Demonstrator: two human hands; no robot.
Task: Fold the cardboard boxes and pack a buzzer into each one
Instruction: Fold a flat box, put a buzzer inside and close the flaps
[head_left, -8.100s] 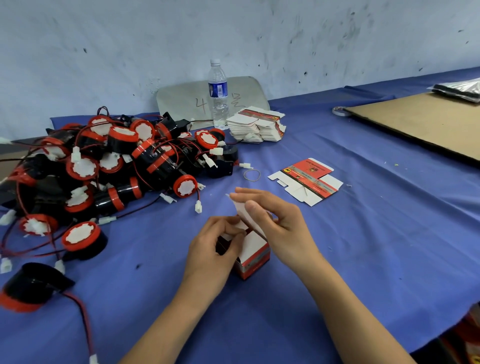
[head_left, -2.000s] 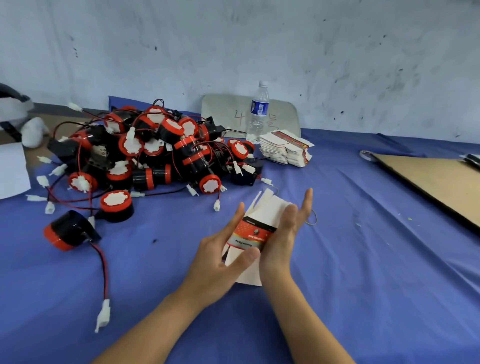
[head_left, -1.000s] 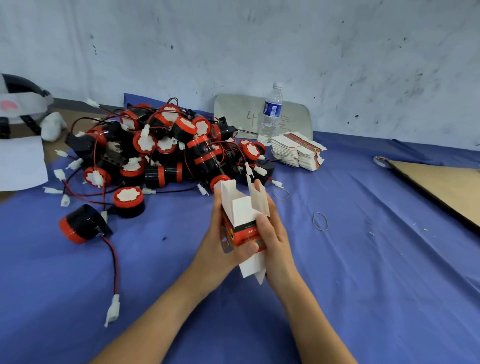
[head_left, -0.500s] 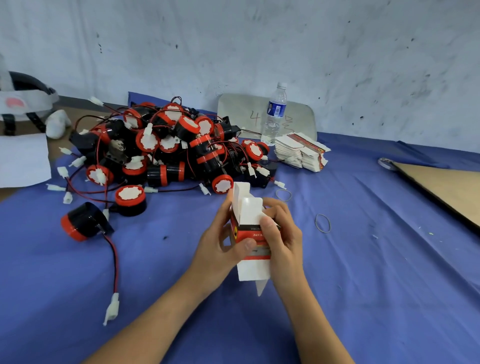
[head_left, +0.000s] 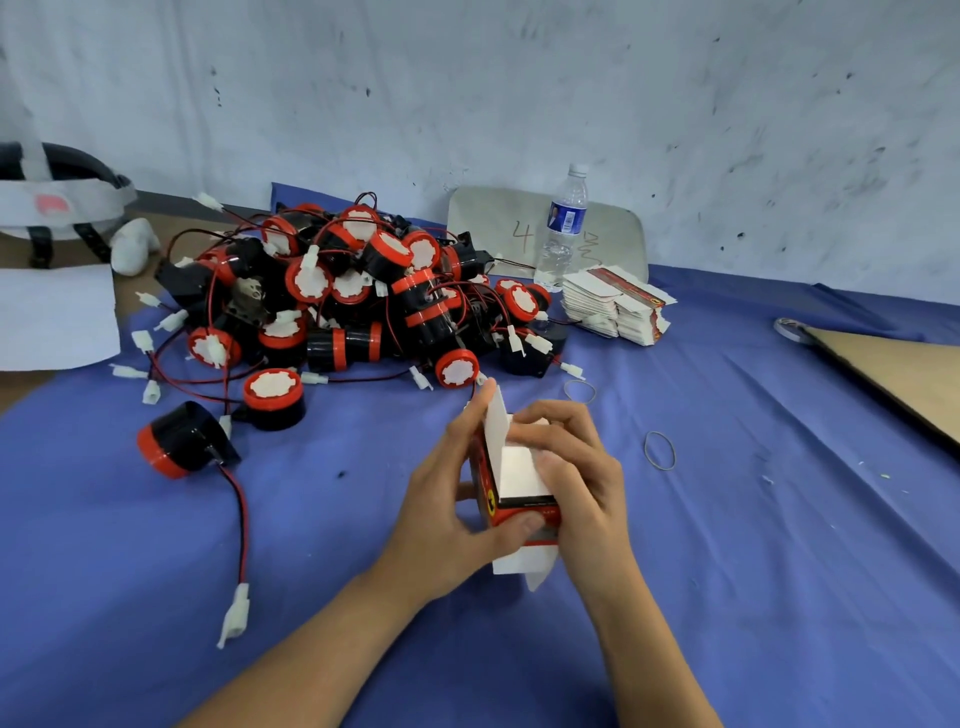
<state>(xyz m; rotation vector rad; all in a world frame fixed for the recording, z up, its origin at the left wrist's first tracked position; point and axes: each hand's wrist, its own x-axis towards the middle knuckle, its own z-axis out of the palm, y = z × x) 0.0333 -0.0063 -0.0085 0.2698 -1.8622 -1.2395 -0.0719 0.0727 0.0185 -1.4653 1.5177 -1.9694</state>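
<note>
**Spotter:** What's nearest you?

**Operator:** The cardboard box (head_left: 522, 480), close in at 6 o'clock. As far as I can tell I'm holding it just above the desk (head_left: 779, 571). My left hand (head_left: 452, 504) grips its left side, with the thumb across the red front. My right hand (head_left: 579, 480) grips the right side, fingers curled over the top and pressing a white flap down. One side flap (head_left: 496, 421) stands upright on the left edge. The bottom flaps (head_left: 524, 566) hang loose underneath.

**Spotter:** Which step is that?

**Operator:** Folding, I'd say: I'm closing one end. I see no buzzer in it, though the inside is hidden from me.

**Spotter:** And the next move?

**Operator:** I judge the standing flap has to come over and tuck in while my left hand keeps the walls square. The thin card would crease under a hard squeeze. After that the open end needs turning up for loading.

**Spotter:** What goes in?

**Operator:** The loose buzzer (head_left: 182, 441) at 9 o'clock from the box is the easiest reach. Its red and black wire trails toward 7 o'clock and ends in a white connector (head_left: 234, 618). I expect that lead will need coiling in with the buzzer. A rubber band (head_left: 660, 449) lies at 3 o'clock, apart from the box.

**Spotter:** Farther out?

**Operator:** The heap of buzzers (head_left: 363, 296) is at 11 o'clock, with its wires tangled. The stack of flat boxes (head_left: 618, 306) is at 1 o'clock, waiting to be folded, and a water bottle (head_left: 563, 228) stands just behind it.
</note>
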